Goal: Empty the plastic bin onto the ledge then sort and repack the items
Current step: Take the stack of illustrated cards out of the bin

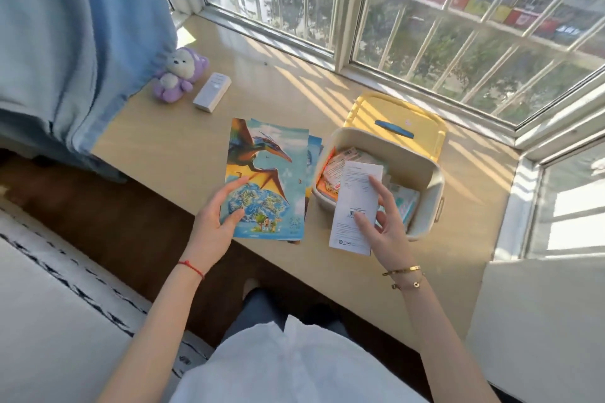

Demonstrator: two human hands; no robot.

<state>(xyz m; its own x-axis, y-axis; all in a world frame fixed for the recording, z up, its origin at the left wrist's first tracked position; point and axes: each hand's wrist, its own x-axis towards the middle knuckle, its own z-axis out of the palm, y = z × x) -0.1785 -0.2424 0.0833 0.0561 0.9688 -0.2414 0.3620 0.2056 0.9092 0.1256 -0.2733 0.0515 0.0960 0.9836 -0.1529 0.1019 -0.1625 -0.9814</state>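
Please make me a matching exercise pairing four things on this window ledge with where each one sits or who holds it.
Things:
1. dinosaur sheet
2. white slip
3. yellow lid
4. purple plush toy

Places:
A. beside the blue curtain
B. behind the plastic bin, near the window
C. held by the right hand over the bin
D. on the ledge under the left hand

Pairs: 1-D, 2-C, 3-B, 4-A
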